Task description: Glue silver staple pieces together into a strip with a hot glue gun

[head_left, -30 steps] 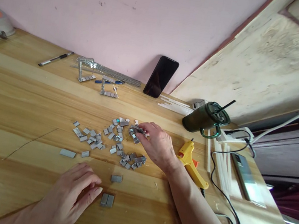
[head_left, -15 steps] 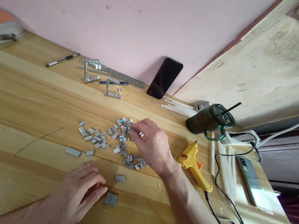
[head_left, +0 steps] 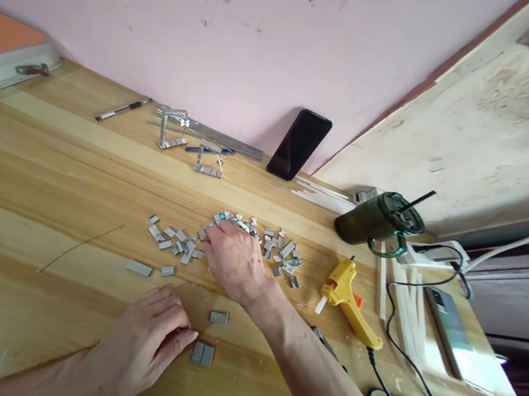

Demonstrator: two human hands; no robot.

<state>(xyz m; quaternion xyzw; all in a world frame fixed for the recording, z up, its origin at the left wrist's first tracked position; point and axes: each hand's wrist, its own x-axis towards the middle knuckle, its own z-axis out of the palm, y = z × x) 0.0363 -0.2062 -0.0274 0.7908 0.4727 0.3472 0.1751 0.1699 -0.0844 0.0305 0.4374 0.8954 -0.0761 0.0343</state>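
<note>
My left hand (head_left: 146, 344) rests on the wooden table, fingers loosely curled and the thumb apart from them, holding nothing that I can see. Just right of its thumb tip lie two small grey metal pieces (head_left: 202, 353) side by side. Another grey rectangular piece (head_left: 219, 317) sits a little above them. My right hand (head_left: 236, 261) reaches down into the scattered pile of small silver metal pieces (head_left: 188, 249). Its fingertips are hidden behind the back of the hand, so whether they pinch a piece does not show.
A yellow glue gun (head_left: 345, 289) lies at the right with its cord, near a dark green mug (head_left: 377, 220) and white glue sticks (head_left: 406, 303). Along the wall stand a black phone (head_left: 300, 144) and two small metal frames (head_left: 171, 132), (head_left: 210, 162). A thin wire (head_left: 81, 247) lies left.
My right hand has moved left and toward me over the pile, uncovering pieces on its right. The left hand has barely moved, and the view has shifted slightly.
</note>
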